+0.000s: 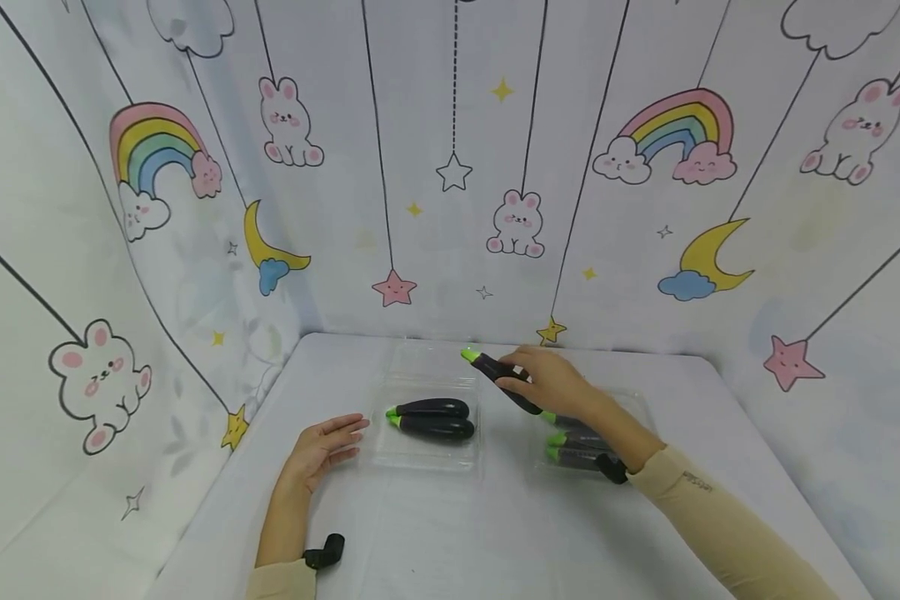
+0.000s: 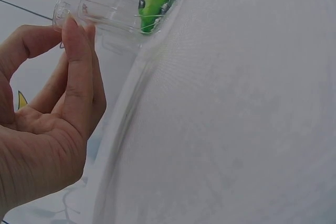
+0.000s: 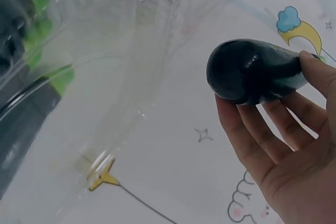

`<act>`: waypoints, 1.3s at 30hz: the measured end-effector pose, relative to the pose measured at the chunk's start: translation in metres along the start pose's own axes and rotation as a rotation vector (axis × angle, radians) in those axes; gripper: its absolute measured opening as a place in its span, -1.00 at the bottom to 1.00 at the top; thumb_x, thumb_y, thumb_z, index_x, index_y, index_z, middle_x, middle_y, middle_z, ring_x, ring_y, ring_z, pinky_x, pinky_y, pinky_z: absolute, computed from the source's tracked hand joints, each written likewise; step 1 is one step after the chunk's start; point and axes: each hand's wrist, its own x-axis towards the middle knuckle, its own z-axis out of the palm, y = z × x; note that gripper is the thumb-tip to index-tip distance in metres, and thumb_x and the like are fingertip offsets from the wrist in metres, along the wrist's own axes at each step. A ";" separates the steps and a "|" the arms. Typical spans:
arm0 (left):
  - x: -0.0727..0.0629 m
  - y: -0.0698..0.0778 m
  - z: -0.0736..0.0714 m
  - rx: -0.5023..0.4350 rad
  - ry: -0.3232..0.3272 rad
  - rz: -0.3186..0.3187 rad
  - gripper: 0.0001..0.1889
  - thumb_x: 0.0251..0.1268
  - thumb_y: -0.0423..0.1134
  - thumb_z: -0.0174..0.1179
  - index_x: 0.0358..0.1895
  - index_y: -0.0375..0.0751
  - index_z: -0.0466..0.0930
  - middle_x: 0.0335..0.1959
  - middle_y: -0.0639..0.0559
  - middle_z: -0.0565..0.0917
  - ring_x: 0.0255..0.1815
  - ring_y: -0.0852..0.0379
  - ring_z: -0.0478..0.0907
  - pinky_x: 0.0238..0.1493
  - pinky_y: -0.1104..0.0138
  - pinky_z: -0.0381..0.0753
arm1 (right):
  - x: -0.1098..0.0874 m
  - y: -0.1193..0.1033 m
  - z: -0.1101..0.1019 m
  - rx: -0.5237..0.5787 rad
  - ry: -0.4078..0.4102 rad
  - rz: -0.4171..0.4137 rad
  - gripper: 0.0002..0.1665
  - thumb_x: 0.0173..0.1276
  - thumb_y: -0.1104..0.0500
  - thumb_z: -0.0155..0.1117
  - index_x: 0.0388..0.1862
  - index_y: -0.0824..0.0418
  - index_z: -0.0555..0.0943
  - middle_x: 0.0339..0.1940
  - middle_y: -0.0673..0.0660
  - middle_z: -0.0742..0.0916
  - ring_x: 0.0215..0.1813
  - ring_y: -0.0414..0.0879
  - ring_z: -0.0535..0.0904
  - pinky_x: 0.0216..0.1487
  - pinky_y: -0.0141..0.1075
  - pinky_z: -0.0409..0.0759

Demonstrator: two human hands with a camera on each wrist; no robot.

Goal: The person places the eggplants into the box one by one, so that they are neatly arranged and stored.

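Note:
In the head view my right hand (image 1: 551, 383) holds a dark toy eggplant (image 1: 487, 364) with a bright green tip, raised between two clear plastic boxes. The right wrist view shows the fingers and thumb of my right hand (image 3: 294, 156) around the eggplant (image 3: 252, 72), its rounded end facing the camera. At the left box (image 1: 427, 462), my left hand (image 1: 322, 450) pinches the clear rim between thumb and fingertips, as the left wrist view shows. Two eggplants (image 1: 431, 427) lie side by side in that box, green tips to the left.
Several more eggplants (image 1: 570, 439) lie in the right clear box (image 1: 637, 404), partly hidden under my right forearm. The left box's lid (image 1: 431, 362) lies folded back toward the printed curtain (image 1: 450, 233) behind the white table (image 1: 450, 533).

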 end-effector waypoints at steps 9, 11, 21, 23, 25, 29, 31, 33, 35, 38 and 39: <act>-0.001 0.002 0.001 0.013 0.007 -0.001 -0.47 0.49 -0.44 0.22 0.46 -0.50 0.39 0.24 -0.14 0.70 0.18 0.04 0.69 -0.01 0.32 0.74 | 0.008 -0.015 0.011 0.000 -0.029 -0.026 -0.51 0.54 -0.17 0.30 0.26 0.08 0.68 0.05 -0.03 0.75 -0.09 -0.21 0.71 -0.13 -0.28 0.69; -0.001 0.002 0.001 0.011 0.009 -0.004 -0.47 0.49 -0.45 0.22 0.45 -0.51 0.39 0.24 -0.14 0.70 0.17 0.04 0.69 -0.01 0.32 0.75 | 0.010 -0.020 0.014 0.009 -0.045 -0.028 -0.51 0.54 -0.16 0.30 0.26 0.10 0.69 0.04 -0.01 0.75 -0.09 -0.20 0.71 -0.14 -0.27 0.69; 0.000 -0.001 0.000 0.012 0.009 -0.005 -0.46 0.47 -0.43 0.26 0.44 -0.52 0.41 0.21 -0.12 0.72 0.15 0.04 0.70 -0.01 0.32 0.75 | 0.020 -0.039 0.031 -0.016 -0.074 -0.072 -0.47 0.55 -0.20 0.26 0.27 0.11 0.68 0.09 -0.01 0.75 -0.05 -0.18 0.66 -0.03 -0.20 0.69; 0.000 -0.001 0.000 0.013 0.011 -0.003 -0.46 0.47 -0.42 0.26 0.44 -0.51 0.41 0.21 -0.12 0.72 0.15 0.04 0.70 -0.02 0.32 0.75 | 0.022 -0.042 0.035 -0.009 -0.077 -0.090 -0.47 0.55 -0.19 0.26 0.27 0.12 0.68 0.10 -0.01 0.75 0.01 -0.15 0.69 0.03 -0.17 0.70; 0.000 -0.001 0.000 0.017 0.010 -0.002 -0.46 0.47 -0.42 0.26 0.44 -0.51 0.41 0.20 -0.10 0.73 0.16 0.04 0.69 -0.01 0.33 0.75 | 0.025 -0.045 0.039 -0.004 -0.083 -0.103 -0.47 0.55 -0.20 0.26 0.27 0.12 0.68 0.11 0.00 0.75 0.08 -0.11 0.69 0.09 -0.14 0.70; 0.000 0.000 0.000 0.016 0.017 -0.003 -0.46 0.46 -0.42 0.27 0.44 -0.50 0.42 0.19 -0.09 0.74 0.16 0.03 0.70 -0.02 0.33 0.75 | 0.031 -0.054 0.047 -0.013 -0.117 -0.099 -0.45 0.54 -0.23 0.25 0.29 0.08 0.68 0.13 0.00 0.75 0.14 -0.07 0.69 0.14 -0.12 0.69; -0.001 0.000 0.000 0.018 0.016 -0.003 -0.46 0.46 -0.42 0.27 0.44 -0.50 0.41 0.19 -0.09 0.73 0.17 0.04 0.69 -0.02 0.34 0.75 | 0.034 -0.057 0.051 -0.022 -0.138 -0.092 -0.44 0.54 -0.25 0.24 0.30 0.05 0.68 0.14 -0.01 0.75 0.15 -0.07 0.69 0.15 -0.12 0.69; -0.001 0.000 0.000 0.017 0.017 -0.003 -0.46 0.46 -0.42 0.27 0.44 -0.50 0.41 0.20 -0.10 0.73 0.17 0.04 0.69 -0.02 0.34 0.74 | 0.037 -0.061 0.054 -0.024 -0.152 -0.092 -0.43 0.55 -0.26 0.22 0.30 0.05 0.68 0.15 -0.02 0.75 0.15 -0.07 0.69 0.15 -0.12 0.69; -0.001 0.000 0.000 0.021 0.015 -0.002 -0.46 0.46 -0.42 0.27 0.44 -0.50 0.42 0.21 -0.12 0.72 0.18 0.03 0.68 -0.02 0.33 0.74 | 0.039 -0.064 0.056 -0.017 -0.160 -0.093 -0.44 0.56 -0.25 0.22 0.30 0.05 0.67 0.15 -0.01 0.74 0.15 -0.07 0.69 0.15 -0.11 0.69; -0.001 0.001 0.000 0.027 0.013 0.001 -0.46 0.46 -0.42 0.28 0.44 -0.50 0.42 0.24 -0.16 0.70 0.19 0.02 0.68 -0.02 0.33 0.74 | 0.041 -0.067 0.059 0.004 -0.158 -0.096 -0.46 0.55 -0.22 0.25 0.29 0.07 0.68 0.15 0.00 0.75 0.15 -0.05 0.69 0.14 -0.09 0.69; -0.001 0.001 0.001 0.028 0.013 0.001 -0.46 0.46 -0.41 0.28 0.44 -0.50 0.42 0.24 -0.16 0.69 0.18 0.02 0.68 -0.02 0.33 0.74 | 0.042 -0.067 0.060 0.013 -0.155 -0.096 -0.46 0.55 -0.21 0.26 0.29 0.08 0.68 0.15 0.01 0.75 0.15 -0.04 0.69 0.14 -0.09 0.69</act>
